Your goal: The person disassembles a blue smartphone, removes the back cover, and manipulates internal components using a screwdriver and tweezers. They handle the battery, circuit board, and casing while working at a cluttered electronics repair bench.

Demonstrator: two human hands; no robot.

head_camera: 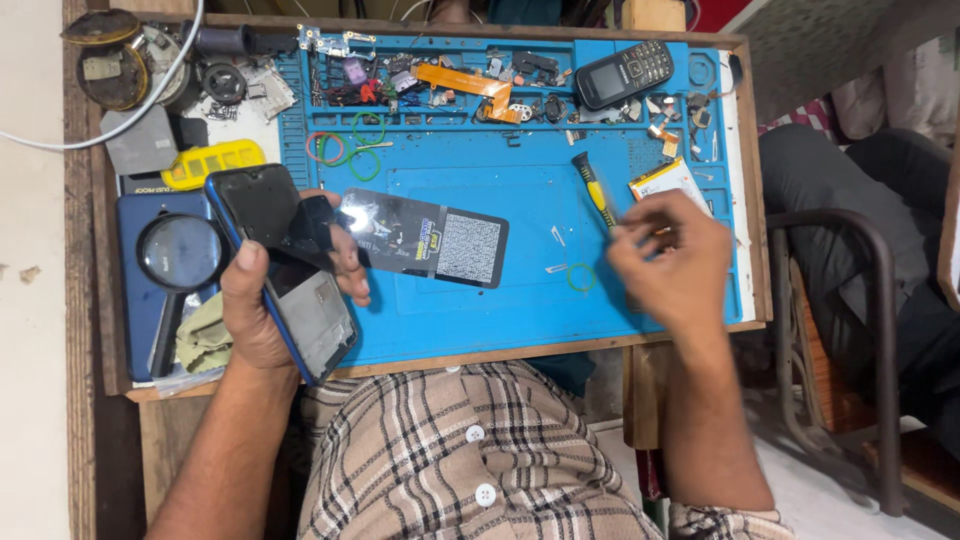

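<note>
My left hand [262, 300] grips a smartphone [300, 300] with a blue frame. Its dark screen panel [262, 208] is lifted off the body and tilts up at the far end. A flat black battery or card [430, 240] with a printed label sticks out from the phone over the blue work mat [500, 190]. My right hand [668, 262] hovers over the mat's right side. Its fingers are curled on a screwdriver [594, 185] with a yellow and black handle. Blur hides the screwdriver's lower part.
A black keypad phone [624, 72] lies at the mat's far edge among small parts and an orange flex cable [465, 82]. A magnifying glass [180, 255] and yellow tray [212, 162] sit to the left. Green rubber bands [350, 150] lie on the mat. A chair armrest [850, 235] stands to the right.
</note>
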